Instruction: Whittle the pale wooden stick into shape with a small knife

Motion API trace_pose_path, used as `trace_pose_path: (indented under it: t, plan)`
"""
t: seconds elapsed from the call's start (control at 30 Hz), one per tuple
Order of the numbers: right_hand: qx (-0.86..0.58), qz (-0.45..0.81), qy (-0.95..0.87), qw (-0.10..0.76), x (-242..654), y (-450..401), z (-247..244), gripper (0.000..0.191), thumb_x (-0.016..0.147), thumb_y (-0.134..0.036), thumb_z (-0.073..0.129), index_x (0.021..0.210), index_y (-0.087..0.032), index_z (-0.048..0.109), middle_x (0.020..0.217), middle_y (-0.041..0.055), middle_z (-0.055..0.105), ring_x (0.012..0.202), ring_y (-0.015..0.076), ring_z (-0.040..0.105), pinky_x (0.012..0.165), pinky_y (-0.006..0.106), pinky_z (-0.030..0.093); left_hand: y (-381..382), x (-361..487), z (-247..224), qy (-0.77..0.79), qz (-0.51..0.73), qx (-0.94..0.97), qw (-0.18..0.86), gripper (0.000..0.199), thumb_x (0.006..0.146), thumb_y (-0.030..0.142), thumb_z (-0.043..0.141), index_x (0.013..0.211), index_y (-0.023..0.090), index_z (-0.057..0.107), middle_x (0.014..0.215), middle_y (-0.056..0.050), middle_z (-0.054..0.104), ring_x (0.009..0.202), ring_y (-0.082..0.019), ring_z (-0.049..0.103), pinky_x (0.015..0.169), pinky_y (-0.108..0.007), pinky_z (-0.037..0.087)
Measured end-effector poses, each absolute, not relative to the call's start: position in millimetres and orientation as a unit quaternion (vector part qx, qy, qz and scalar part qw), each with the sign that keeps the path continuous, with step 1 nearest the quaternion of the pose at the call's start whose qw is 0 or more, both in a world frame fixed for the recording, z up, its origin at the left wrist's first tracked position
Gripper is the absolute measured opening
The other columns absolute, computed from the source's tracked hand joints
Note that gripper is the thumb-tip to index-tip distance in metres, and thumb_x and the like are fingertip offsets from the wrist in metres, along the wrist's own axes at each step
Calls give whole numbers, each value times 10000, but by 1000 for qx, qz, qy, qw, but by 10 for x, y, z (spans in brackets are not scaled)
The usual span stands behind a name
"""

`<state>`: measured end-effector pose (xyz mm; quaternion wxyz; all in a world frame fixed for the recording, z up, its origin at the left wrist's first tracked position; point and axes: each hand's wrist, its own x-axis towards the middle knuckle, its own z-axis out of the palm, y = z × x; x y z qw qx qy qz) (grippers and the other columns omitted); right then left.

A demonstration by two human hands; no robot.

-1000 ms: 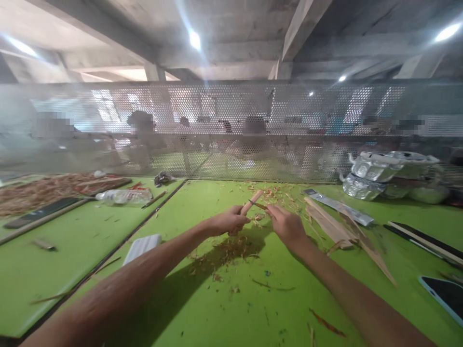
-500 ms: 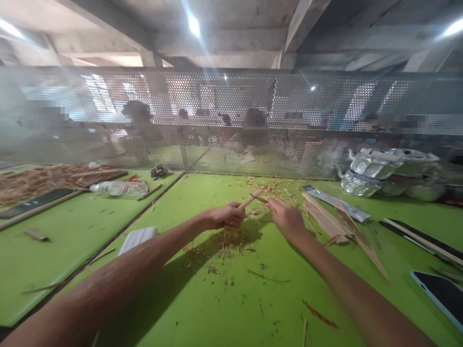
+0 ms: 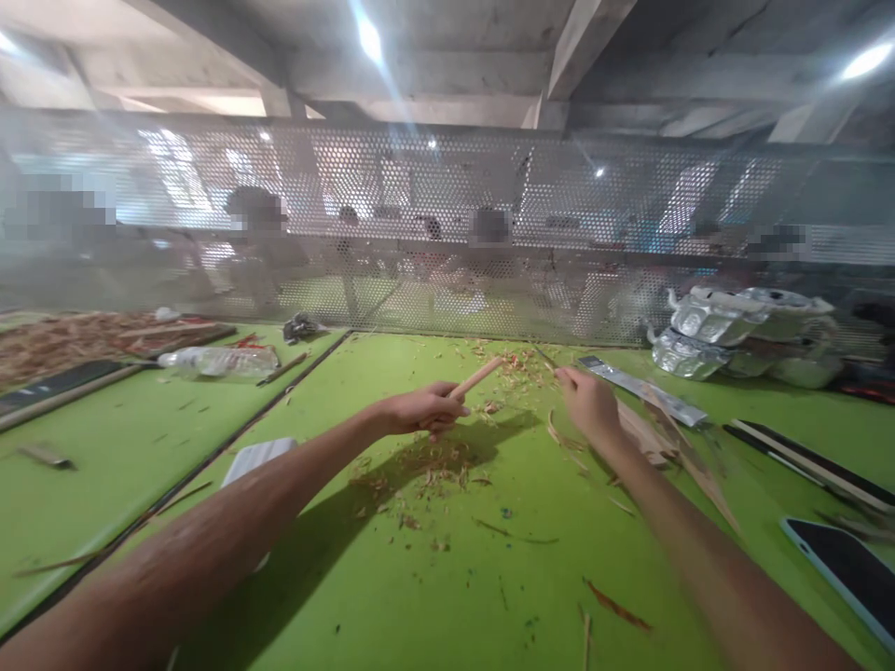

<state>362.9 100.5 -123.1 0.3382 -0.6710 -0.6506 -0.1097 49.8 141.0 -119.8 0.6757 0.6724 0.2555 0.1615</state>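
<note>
My left hand (image 3: 428,410) is closed round a pale wooden stick (image 3: 479,376), whose free end points up and to the right. To the right, my right hand (image 3: 588,403) grips a thin knife (image 3: 543,356) whose blade points up and left, apart from the stick. Curled wood shavings (image 3: 444,461) lie on the green table (image 3: 419,596) below my left hand, and more are scattered beyond the stick. Flat wooden pieces (image 3: 640,431) lie just right of my right hand.
A perforated metal screen (image 3: 419,252) spans the table's back, with people behind it. Foil-wrapped objects (image 3: 713,326), a metal ruler (image 3: 643,390) and a phone (image 3: 846,573) are at right. A plastic bottle (image 3: 224,362), a white block (image 3: 258,458) and a shavings pile (image 3: 62,345) are at left.
My right hand has moved right with the knife, away from the stick. My left hand still holds the stick, slightly further left. The view has shifted a little.
</note>
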Motion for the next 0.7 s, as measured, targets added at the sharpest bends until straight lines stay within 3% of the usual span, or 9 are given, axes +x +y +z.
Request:
trace_pose_path:
  t: [0.2, 0.37, 0.53, 0.7]
  plan:
    - [-527, -51, -750, 397, 3152, 851, -1312, 359, 1014, -350, 428, 984, -171, 738, 879, 98, 748, 729, 207, 646, 653, 302, 462, 1438, 530, -1249, 224, 212, 646, 698, 314, 893, 280, 702, 838, 216, 399, 566, 103, 410, 438, -56, 394, 462, -219, 471]
    - [-491, -23, -781, 384, 2919, 737, -1365, 348, 1055, -376, 413, 914, -182, 665, 696, 34, 654, 551, 158, 558, 531, 263, 389, 1381, 594, -1297, 202, 206, 644, 708, 266, 923, 319, 662, 921, 204, 421, 680, 56, 512, 500, -78, 501, 498, -252, 507]
    - [-472, -1, -795, 382, 2870, 718, -1411, 340, 1077, -415, 403, 1001, -177, 634, 680, 7, 625, 521, 140, 537, 506, 240, 368, 1354, 635, -1303, 260, 262, 620, 692, 379, 821, 213, 738, 915, 222, 370, 599, 105, 436, 459, -60, 439, 446, -206, 435]
    - [-463, 2, -805, 372, 2830, 713, -1473, 357, 1086, -421, 386, 1030, -169, 633, 736, 32, 658, 543, 143, 551, 499, 236, 378, 1369, 617, -1279, 269, 250, 638, 676, 355, 800, 199, 749, 920, 200, 414, 621, 77, 493, 474, -66, 476, 467, -221, 449]
